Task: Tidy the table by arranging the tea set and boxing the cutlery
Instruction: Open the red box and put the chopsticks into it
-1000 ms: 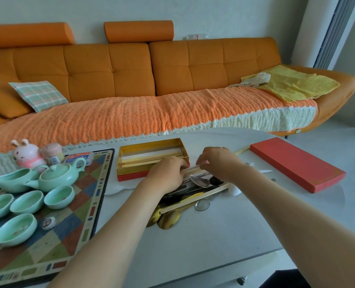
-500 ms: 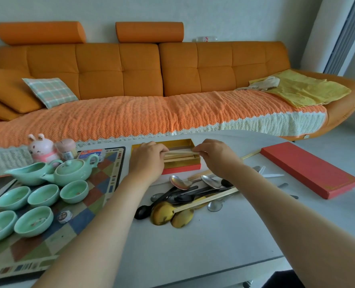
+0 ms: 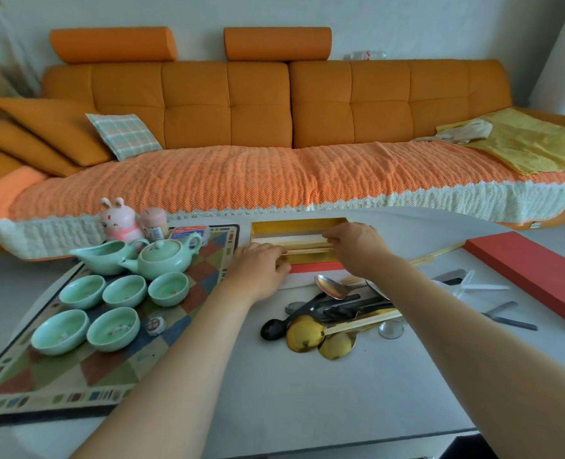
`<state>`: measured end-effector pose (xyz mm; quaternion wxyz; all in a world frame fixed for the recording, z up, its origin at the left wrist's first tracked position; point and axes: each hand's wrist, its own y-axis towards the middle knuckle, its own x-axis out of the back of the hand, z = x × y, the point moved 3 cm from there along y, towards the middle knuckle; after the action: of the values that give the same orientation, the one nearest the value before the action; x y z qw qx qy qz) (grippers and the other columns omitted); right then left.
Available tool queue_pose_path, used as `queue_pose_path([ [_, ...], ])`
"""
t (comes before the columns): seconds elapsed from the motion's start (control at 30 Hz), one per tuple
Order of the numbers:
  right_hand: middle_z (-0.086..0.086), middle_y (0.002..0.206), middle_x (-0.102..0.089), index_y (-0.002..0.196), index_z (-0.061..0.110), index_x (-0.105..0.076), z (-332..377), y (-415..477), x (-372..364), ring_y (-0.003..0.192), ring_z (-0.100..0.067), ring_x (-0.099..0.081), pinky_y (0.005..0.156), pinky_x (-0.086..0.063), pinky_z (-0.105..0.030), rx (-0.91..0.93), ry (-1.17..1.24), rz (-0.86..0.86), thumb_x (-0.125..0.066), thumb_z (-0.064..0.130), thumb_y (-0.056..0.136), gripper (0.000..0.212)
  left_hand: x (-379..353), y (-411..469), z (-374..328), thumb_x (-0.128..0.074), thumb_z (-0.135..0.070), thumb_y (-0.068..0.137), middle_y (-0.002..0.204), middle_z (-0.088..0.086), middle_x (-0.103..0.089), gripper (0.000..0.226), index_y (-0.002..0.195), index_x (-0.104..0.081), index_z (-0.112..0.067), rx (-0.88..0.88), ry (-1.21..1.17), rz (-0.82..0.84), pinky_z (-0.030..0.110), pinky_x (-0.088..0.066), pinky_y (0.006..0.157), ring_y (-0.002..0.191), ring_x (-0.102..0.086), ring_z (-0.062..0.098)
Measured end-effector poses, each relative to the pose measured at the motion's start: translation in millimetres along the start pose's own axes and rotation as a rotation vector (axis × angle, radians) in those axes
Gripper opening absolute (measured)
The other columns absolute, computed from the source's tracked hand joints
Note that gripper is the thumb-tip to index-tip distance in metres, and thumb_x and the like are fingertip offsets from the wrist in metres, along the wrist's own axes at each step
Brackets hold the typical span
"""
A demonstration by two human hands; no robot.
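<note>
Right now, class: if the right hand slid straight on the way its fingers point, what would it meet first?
Probably the left hand: the right hand points leftward along the chopsticks both hold over the gold box. Depth is unclear.

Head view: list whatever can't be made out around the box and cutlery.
All in the head view:
Ends of the chopsticks: covered by the left hand and right hand.
Right end of the box: behind the right hand.
Cutlery pile: pieces overlap, count unclear.
Lid: cut off by the right frame edge.
Label on the jar: too small.
</note>
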<state>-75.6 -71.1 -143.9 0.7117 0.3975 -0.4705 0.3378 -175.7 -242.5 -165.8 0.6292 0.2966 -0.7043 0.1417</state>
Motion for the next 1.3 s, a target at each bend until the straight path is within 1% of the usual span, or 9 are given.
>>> queue_pose_path([
  [0.2,0.001,0.135,-0.060,0.131,0.025,-0.063,4,-16,5,0.120,-0.019,-0.053,0.107,-0.036,-0.033,0.104,0.045,0.163,-0.036,0.021,0.098,0.043,2,3,-6,-0.041,-0.042,0.100,0.150,-0.001,-0.043,0.052,0.148,-0.036,-0.026,0.059,0.046,0.094,0.049,-0.003,0.119,0.141,-0.030,0.025],
  [0.3,0.000,0.125,-0.063,0.134,0.026,-0.060,-1,-21,9,0.091,-0.008,-0.057,0.085,-0.043,-0.022,0.083,0.152,0.202,-0.037,0.022,0.097,0.043,5,5,-18,-0.043,-0.039,0.098,0.151,0.003,-0.041,0.055,0.149,-0.032,-0.022,0.098,0.040,0.123,0.053,0.006,0.117,0.143,-0.027,0.028],
  [0.37,-0.001,0.115,-0.066,0.131,0.027,-0.062,-8,-23,17,0.070,-0.002,-0.053,0.070,-0.042,-0.020,0.068,0.229,0.113,-0.040,0.017,0.096,0.043,9,9,-31,-0.046,-0.037,0.097,0.153,0.003,-0.038,0.056,0.149,-0.031,-0.023,0.072,0.009,0.092,0.052,-0.003,0.118,0.142,-0.028,0.027],
  [0.5,0.000,0.113,-0.066,0.123,0.023,-0.065,-33,-27,31,0.095,-0.019,-0.062,0.083,-0.051,-0.034,0.091,0.203,-0.109,-0.042,0.011,0.098,0.037,19,15,-66,-0.049,-0.032,0.097,0.137,-0.002,-0.049,0.039,0.135,-0.048,-0.025,-0.070,-0.065,-0.105,0.042,-0.030,0.106,0.128,-0.042,0.022],
  [0.63,0.004,0.117,-0.064,0.122,0.026,-0.063,-66,-38,30,0.099,-0.013,-0.059,0.088,-0.050,-0.030,0.028,0.088,-0.037,-0.040,0.008,0.098,0.038,13,14,-95,-0.050,-0.020,0.098,0.119,-0.004,-0.054,0.023,0.120,-0.058,-0.021,-0.164,-0.256,-0.048,0.032,-0.049,0.081,0.101,-0.056,0.017],
  [0.8,0.005,0.133,-0.060,0.127,0.031,-0.063,-95,-52,25,0.117,-0.017,-0.056,0.099,-0.047,-0.031,-0.019,-0.060,0.132,-0.038,0.010,0.101,0.042,-6,13,-107,-0.052,-0.018,0.099,0.126,-0.004,-0.061,0.027,0.122,-0.065,-0.023,-0.199,-0.196,0.088,0.032,-0.049,0.088,0.109,-0.057,0.018],
  [0.93,0.002,0.119,-0.067,0.118,0.035,-0.068,-105,-56,25,0.094,-0.014,-0.058,0.084,-0.052,-0.030,-0.022,-0.075,0.194,-0.044,0.005,0.098,0.044,-10,14,-110,-0.055,-0.018,0.097,0.129,-0.001,-0.062,0.032,0.127,-0.065,-0.024,-0.176,-0.183,0.108,0.030,-0.047,0.087,0.112,-0.058,0.020],
  [1.07,0.010,0.110,-0.066,0.117,0.033,-0.068,-102,-49,23,0.091,-0.008,-0.055,0.079,-0.043,-0.020,0.025,-0.068,0.165,-0.055,0.000,0.091,0.045,-11,16,-111,-0.061,-0.013,0.094,0.123,-0.001,-0.065,0.035,0.127,-0.065,-0.024,-0.169,-0.198,0.081,0.029,-0.049,0.085,0.107,-0.060,0.019],
  [1.3,0.009,0.103,-0.056,0.105,0.031,-0.072,-90,-44,21,0.093,-0.012,-0.057,0.078,-0.043,-0.022,0.092,-0.060,0.144,-0.058,0.016,0.096,0.023,-13,17,-110,-0.061,-0.015,0.093,0.113,-0.004,-0.067,0.031,0.121,-0.068,-0.026,-0.179,-0.210,0.052,0.027,-0.047,0.075,0.097,-0.061,0.017],
])
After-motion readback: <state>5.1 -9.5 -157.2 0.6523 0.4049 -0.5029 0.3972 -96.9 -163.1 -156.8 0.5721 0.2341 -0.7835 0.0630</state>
